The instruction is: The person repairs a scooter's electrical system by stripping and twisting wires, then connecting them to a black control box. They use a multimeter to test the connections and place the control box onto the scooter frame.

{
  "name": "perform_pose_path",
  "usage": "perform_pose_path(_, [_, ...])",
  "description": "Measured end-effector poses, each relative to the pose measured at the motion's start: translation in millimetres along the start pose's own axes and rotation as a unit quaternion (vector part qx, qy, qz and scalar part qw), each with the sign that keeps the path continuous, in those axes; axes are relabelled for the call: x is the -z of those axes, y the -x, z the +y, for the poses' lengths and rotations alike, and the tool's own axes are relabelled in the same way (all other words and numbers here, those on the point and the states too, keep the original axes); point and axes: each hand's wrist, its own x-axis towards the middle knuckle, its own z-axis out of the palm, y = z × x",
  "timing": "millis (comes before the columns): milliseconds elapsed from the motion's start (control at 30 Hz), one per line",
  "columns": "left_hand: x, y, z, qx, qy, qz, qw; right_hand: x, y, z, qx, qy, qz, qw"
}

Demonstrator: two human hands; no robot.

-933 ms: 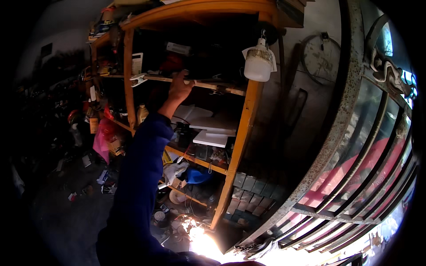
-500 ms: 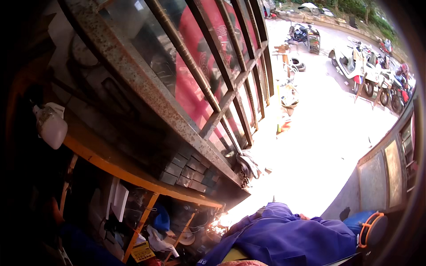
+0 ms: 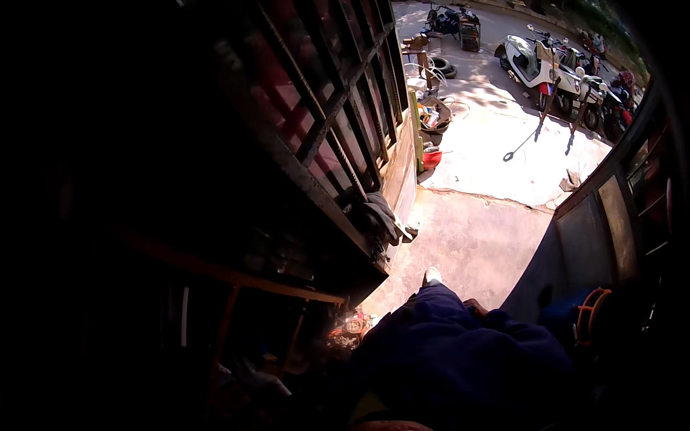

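My blue jacket [image 3: 460, 345] fills the lower middle of the head view. Just past its far edge a small patch of my right hand [image 3: 474, 307] shows; the fingers cannot be made out, and neither can anything they might hold. My left hand is out of sight. The light-coloured tip of my shoe [image 3: 432, 276] stands on the sunlit floor [image 3: 467, 237] ahead. To the right of the jacket is a round thing with an orange ring [image 3: 593, 316], mostly in shadow.
A barred metal window frame [image 3: 338, 104] with a grey cloth [image 3: 381, 215] at its corner stands left, above a dark wooden shelf [image 3: 273, 285]. Outside are a basin of odds and ends [image 3: 435, 115], tyres [image 3: 442, 67] and a white scooter [image 3: 521, 57]. A metal door panel [image 3: 586, 230] borders the right.
The picture has darkened, so the bright ground outside now shows detail and the left side is black. The doorway scene has shifted up and left; my shoe tip has come into view.
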Motion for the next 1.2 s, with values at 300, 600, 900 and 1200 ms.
perform_pose_path(300, [-50,110,117,0.004,0.094,-0.077,0.993,32,36,-34,-0.356,0.022,-0.062,0.932])
perform_pose_path(600, [-47,275,235,0.082,0.153,-0.143,0.974,112,-33,-13,-0.468,0.121,-0.211,0.850])
perform_pose_path(900, [-77,450,423,0.156,0.241,-0.260,0.922,179,-197,-113,-0.192,-0.166,-0.155,0.955])
perform_pose_path(1200, [-182,584,646,0.137,0.551,-0.323,0.757,290,-208,-147,-0.001,-0.390,-0.139,0.910])
